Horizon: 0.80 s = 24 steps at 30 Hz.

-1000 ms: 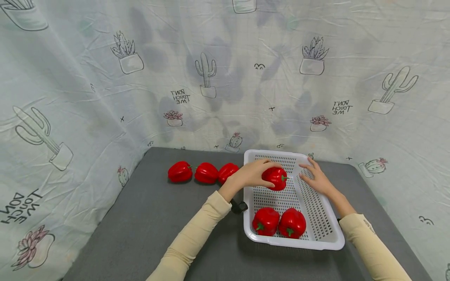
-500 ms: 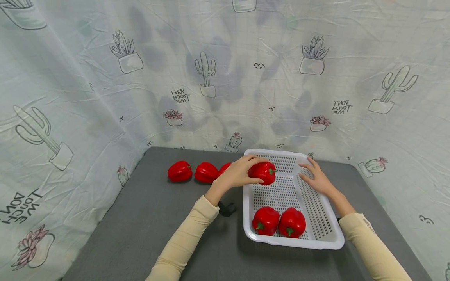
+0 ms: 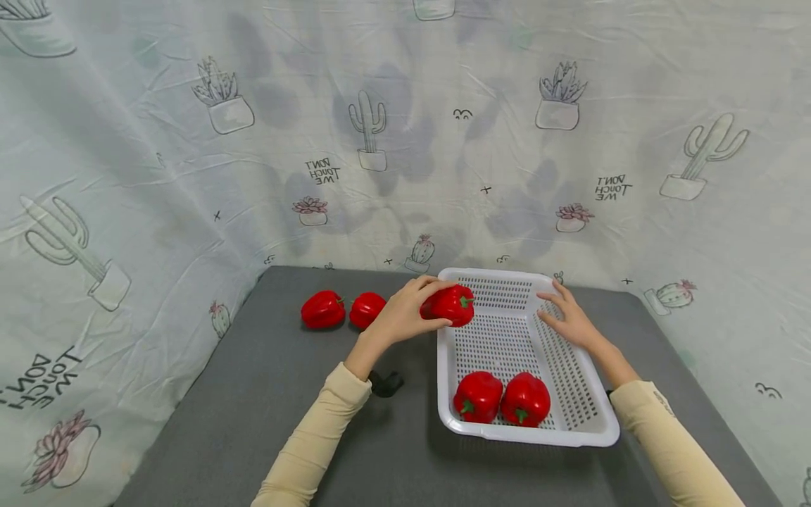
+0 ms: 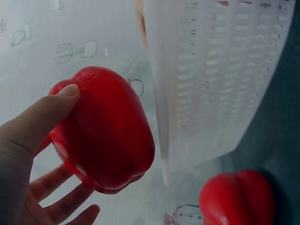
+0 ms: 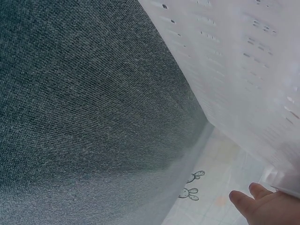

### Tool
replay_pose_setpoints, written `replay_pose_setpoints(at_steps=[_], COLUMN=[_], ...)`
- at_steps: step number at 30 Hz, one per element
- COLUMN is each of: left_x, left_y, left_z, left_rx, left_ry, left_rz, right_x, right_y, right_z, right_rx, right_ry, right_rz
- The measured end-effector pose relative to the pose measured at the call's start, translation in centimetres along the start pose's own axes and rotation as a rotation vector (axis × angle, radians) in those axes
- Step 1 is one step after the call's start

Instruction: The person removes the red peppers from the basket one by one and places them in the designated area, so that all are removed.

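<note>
the left grip (image 3: pixel 400 314) curls thumb and fingers around a red bell pepper (image 3: pixel 451 306), which is glossy and blocky, with rounded lobes and a green stem (image 3: pixel 466 301) pointing to the right, held near the left rim of the white perforated basket (image 3: pixel 570 439). the right grip (image 3: pixel 569 325) has loosely spread fingers at the basket's right rim. two similar peppers (image 3: pixel 478 397) sit inside the basket, two others (image 3: pixel 324 310) on the grey surface (image 3: pixel 253 394).

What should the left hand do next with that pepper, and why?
Probably, the left hand should ease the glossy red bell pepper further left, clear of the white, rectangular perforated basket: it has been moving left, now overlaps the basket's edge in the head view, and other red peppers sit left on the dark grey table.
</note>
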<state>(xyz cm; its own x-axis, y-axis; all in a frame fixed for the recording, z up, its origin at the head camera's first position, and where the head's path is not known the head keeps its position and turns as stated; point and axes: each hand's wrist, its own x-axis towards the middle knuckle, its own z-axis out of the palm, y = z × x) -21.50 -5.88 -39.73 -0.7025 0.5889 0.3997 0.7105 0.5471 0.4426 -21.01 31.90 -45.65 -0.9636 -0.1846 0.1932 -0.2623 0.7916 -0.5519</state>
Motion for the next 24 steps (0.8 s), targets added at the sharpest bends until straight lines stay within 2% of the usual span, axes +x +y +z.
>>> replay_pose_setpoints(at_steps=[10,15,24], left_x=[-2.8,-4.1,-6.4], left_y=[-1.5,-2.4,-4.2], left_z=[-0.1,0.0,0.2], left_rx=[-0.007,0.019,0.042], left_ry=[0.096,0.145,0.182], left_rz=[-0.038,-0.064,-0.126], right_x=[0.0,0.0,-0.2], right_y=[0.4,0.4,0.6], right_z=[0.1,0.2,0.3], right_rx=[0.003,0.0,0.008], right_ry=[-0.009,-0.007,-0.006], right_rz=[0.012,0.01,-0.002])
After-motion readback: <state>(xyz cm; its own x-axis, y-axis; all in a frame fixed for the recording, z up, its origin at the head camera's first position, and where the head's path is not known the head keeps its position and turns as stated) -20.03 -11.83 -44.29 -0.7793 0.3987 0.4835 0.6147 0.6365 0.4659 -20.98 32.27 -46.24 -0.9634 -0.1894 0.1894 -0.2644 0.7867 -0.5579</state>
